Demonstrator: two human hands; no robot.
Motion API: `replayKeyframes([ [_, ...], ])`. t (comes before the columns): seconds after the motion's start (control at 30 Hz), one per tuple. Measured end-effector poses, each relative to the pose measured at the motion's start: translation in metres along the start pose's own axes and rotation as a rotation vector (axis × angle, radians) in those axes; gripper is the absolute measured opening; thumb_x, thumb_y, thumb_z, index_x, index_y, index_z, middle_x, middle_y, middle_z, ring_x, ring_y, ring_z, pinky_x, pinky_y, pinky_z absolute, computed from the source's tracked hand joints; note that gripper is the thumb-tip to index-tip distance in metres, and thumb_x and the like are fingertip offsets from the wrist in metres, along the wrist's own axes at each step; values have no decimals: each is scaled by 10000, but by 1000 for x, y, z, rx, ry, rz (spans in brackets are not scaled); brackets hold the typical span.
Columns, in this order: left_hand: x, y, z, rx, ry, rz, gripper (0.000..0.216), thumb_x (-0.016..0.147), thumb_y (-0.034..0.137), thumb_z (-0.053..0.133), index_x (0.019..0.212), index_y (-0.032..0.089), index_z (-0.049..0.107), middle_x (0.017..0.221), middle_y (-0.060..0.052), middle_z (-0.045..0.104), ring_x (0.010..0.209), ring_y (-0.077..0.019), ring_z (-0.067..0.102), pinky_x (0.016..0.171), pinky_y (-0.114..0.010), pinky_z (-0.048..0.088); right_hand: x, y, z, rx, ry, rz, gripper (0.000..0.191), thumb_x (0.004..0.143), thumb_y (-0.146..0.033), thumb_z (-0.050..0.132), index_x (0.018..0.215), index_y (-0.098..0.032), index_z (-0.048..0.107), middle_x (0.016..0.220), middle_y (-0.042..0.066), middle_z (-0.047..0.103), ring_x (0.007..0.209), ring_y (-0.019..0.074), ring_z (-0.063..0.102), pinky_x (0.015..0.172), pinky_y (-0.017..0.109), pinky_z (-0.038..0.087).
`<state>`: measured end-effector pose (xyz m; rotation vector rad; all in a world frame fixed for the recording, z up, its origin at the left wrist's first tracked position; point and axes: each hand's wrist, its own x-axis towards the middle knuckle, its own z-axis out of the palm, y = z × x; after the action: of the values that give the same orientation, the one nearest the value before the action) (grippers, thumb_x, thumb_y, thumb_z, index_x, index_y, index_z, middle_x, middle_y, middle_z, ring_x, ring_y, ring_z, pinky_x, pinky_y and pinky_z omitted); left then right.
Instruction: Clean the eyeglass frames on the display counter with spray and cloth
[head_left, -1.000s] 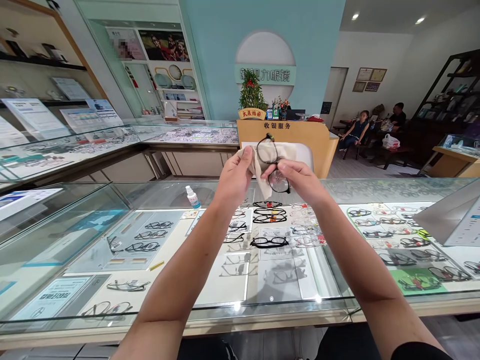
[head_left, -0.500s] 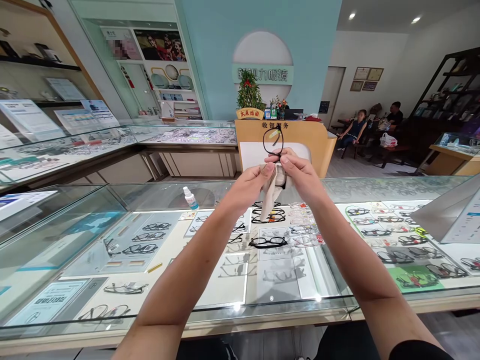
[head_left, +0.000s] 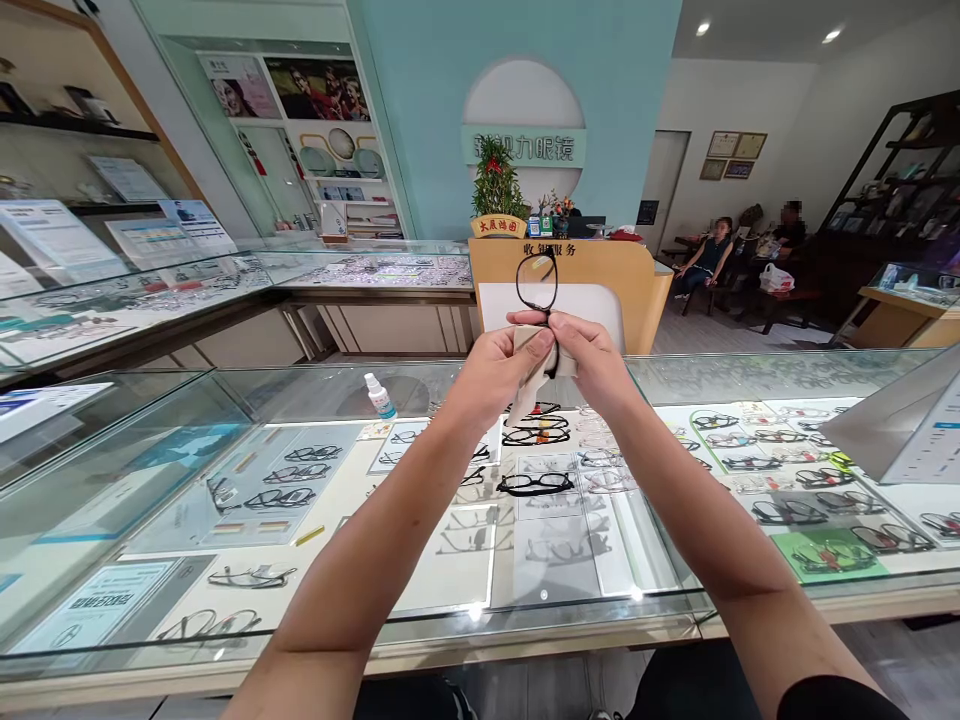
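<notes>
Above the glass counter, a pair of black-rimmed eyeglasses is held on end, one lens uppermost. My left hand pinches a beige cloth around the lower part of the glasses, its thumb lying on the cloth. From the other side my right hand grips the frame near its middle, thumb and fingers closed. The cloth and fingers cover the lower lens. A small white spray bottle with a blue label stands on the counter, left of my hands.
Under the glass top of the display case lie several rows of glasses, including a black pair. A white sign stand rises at the right. Beyond is a wooden cashier desk. Two people sit at the back right.
The glasses have shifted slightly left and turned, with the upper lens facing me more. My left hand and the cloth have moved round the lower lens, and the cloth's hanging end is higher.
</notes>
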<state>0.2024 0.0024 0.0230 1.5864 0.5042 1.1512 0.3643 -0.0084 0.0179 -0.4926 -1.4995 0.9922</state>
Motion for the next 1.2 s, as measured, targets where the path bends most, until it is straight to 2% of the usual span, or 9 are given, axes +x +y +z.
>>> replayKeyframes([
  [0.2, 3, -3, 5, -23, 39, 18, 719, 693, 749, 964, 656, 201, 500, 585, 48, 419, 519, -75, 330, 511, -272, 212, 0, 0, 8, 135, 48, 17, 361, 933, -630, 811, 1072, -309, 898, 1353, 26, 847, 1436, 301, 697, 1268, 458, 528],
  [0.47, 6, -10, 10, -106, 29, 66, 590, 610, 546, 1080, 870, 166, 711, 747, 8, 644, 665, -114, 539, 605, -251, 420, 1, -4, 8, 141, 130, -24, 359, 902, -629, 835, 1020, -294, 885, 1278, 35, 867, 1376, 296, 728, 1262, 468, 540],
  [0.6, 5, -12, 17, -179, 24, 102, 584, 655, 490, 1075, 1043, 178, 769, 868, -12, 725, 758, -132, 609, 713, -254, 500, 1, -5, 9, 133, 189, -65, 347, 917, -624, 820, 1034, -304, 884, 1277, 25, 865, 1364, 284, 725, 1228, 458, 568],
  [0.67, 5, -14, 20, -204, 37, 106, 588, 696, 499, 1054, 1116, 191, 781, 943, -23, 757, 803, -138, 635, 750, -257, 514, 1, -5, 9, 129, 213, -87, 349, 921, -628, 817, 1050, -310, 880, 1291, 24, 858, 1338, 280, 731, 1197, 455, 586],
  [0.77, 5, -18, 23, -204, 65, 96, 561, 742, 540, 1021, 1125, 200, 791, 998, -24, 773, 836, -139, 645, 770, -260, 515, 2, -5, 7, 117, 227, -103, 347, 936, -631, 800, 1055, -314, 875, 1311, 29, 850, 1334, 278, 729, 1184, 450, 587],
  [0.93, 5, -20, 18, -114, 61, 57, 558, 757, 611, 992, 1052, 185, 784, 883, -13, 740, 757, -134, 616, 711, -267, 495, 3, 1, 7, 101, 231, -89, 371, 937, -649, 790, 1074, -312, 860, 1322, 42, 845, 1371, 285, 714, 1198, 458, 579],
  [1.07, 5, -20, 17, -47, 88, 144, 601, 747, 637, 988, 1080, 188, 766, 893, -21, 754, 790, -160, 658, 752, -288, 536, 1, 6, 12, 156, 207, -76, 337, 954, -605, 779, 1075, -301, 860, 1295, 38, 848, 1338, 267, 728, 1194, 430, 580],
  [1.2, 7, -25, 20, -18, 169, 234, 646, 765, 715, 941, 1075, 188, 733, 946, -44, 767, 854, -180, 698, 810, -304, 580, -1, 6, 22, 152, 212, -32, 385, 940, -655, 764, 1061, -296, 834, 1276, 36, 854, 1339, 272, 737, 1234, 444, 558],
])
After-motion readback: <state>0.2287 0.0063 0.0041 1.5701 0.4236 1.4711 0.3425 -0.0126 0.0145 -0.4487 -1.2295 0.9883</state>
